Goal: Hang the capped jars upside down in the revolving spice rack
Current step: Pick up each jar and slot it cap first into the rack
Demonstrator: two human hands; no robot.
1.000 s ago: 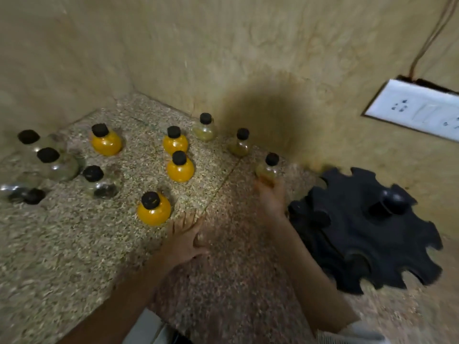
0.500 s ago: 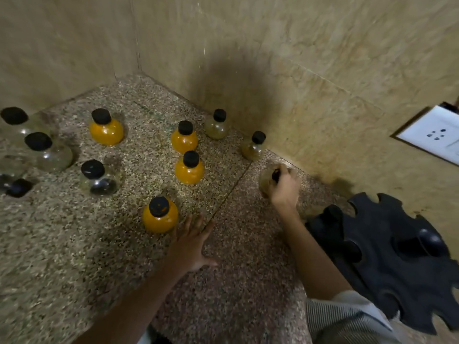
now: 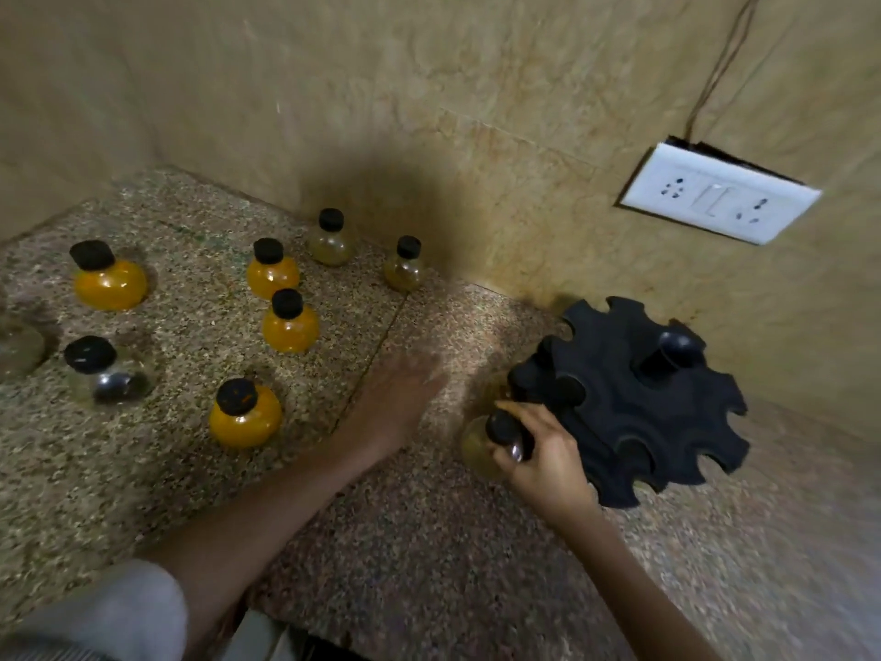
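Observation:
My right hand (image 3: pixel 543 458) grips a pale, black-capped jar (image 3: pixel 476 446) by its neck, right beside the left edge of the black notched spice rack (image 3: pixel 634 403). One black cap (image 3: pixel 569 391) sits in a rack slot just above my fingers. My left hand (image 3: pixel 398 398) rests flat and blurred on the counter, fingers straight, holding nothing. Several round capped jars stand on the counter to the left: orange ones (image 3: pixel 245 415) (image 3: pixel 290 324) (image 3: pixel 272 271) (image 3: pixel 108 281), pale ones (image 3: pixel 331 240) (image 3: pixel 404 269), and a clear one (image 3: pixel 107 374).
The speckled stone counter (image 3: pixel 429 565) meets tan walls at the back and left. A white socket plate (image 3: pixel 717 198) with a cable hangs on the wall above the rack. Another jar (image 3: pixel 19 345) is cut off at the left edge.
My right hand lifted the pale jar from beside the wall and carried it toward me to the rack's left edge. My left hand slid right and forward across the counter.

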